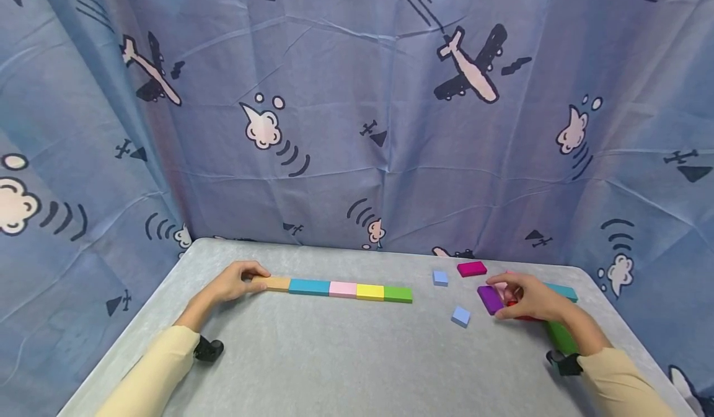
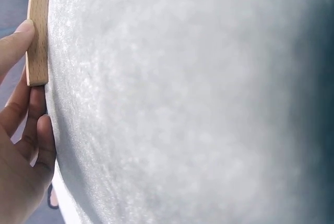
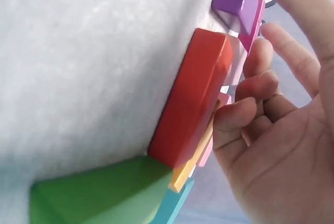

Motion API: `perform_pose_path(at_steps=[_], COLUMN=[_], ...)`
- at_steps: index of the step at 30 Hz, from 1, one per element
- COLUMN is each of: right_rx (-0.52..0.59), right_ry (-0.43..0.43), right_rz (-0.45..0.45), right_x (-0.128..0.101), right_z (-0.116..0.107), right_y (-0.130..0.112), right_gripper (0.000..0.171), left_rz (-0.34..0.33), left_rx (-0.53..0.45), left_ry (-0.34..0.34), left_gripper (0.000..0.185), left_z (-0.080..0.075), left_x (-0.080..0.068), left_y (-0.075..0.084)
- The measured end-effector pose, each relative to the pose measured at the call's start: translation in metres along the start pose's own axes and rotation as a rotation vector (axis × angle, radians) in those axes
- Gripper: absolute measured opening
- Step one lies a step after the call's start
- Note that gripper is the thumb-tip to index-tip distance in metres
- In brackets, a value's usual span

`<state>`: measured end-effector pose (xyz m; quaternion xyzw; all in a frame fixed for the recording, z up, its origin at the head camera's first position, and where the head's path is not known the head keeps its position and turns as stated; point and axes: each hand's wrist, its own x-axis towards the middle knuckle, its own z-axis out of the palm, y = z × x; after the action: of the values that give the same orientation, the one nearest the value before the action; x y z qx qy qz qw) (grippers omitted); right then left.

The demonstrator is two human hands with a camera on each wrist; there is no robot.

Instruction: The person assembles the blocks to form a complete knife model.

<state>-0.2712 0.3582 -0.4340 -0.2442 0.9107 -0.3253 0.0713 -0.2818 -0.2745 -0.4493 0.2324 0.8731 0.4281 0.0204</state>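
My left hand pinches the left end of a light wooden block between thumb and fingers. That block begins a straight row, followed by a blue block, a pink block, a yellow block and a green block. At the right, my right hand arches beside a purple block, index finger and thumb spread near its two ends. Under the palm lies a red block, partly hidden in the head view; the other fingers curl loosely beside it in the right wrist view.
Two small light-blue blocks, one farther back and one nearer, lie left of the purple one. A magenta block lies behind. Around the right hand are a teal block, a large green block and a yellow-orange block. A curtain hangs behind.
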Motion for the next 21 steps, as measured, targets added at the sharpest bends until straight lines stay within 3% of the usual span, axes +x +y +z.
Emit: perform_pose_path(at_steps=[7,13,18,21], right_rx=[-0.05,-0.073,-0.051,-0.033], right_ry=[-0.025,-0.06,-0.072,-0.062], right_rz=[0.074,0.129,0.117,0.097], right_x=[0.01,0.015,0.016,0.014], right_z=[0.002,0.003,0.003,0.002], right_y=[-0.001,-0.001,-0.002,-0.002], right_gripper=[0.064,0.065,0.063,0.061], left_rz=[-0.016,-0.002,0.0,-0.003], left_rx=[-0.017,-0.024,-0.034,-0.03], left_ry=[-0.02,-0.021,-0.023,-0.017], left_gripper=[0.019,0.019,0.019,0.019], left_z=[-0.002,-0.002,-0.002,0.0], left_x=[-0.002,-0.002,-0.002,0.0], left_y=[0.014,0.012,0.012,0.002])
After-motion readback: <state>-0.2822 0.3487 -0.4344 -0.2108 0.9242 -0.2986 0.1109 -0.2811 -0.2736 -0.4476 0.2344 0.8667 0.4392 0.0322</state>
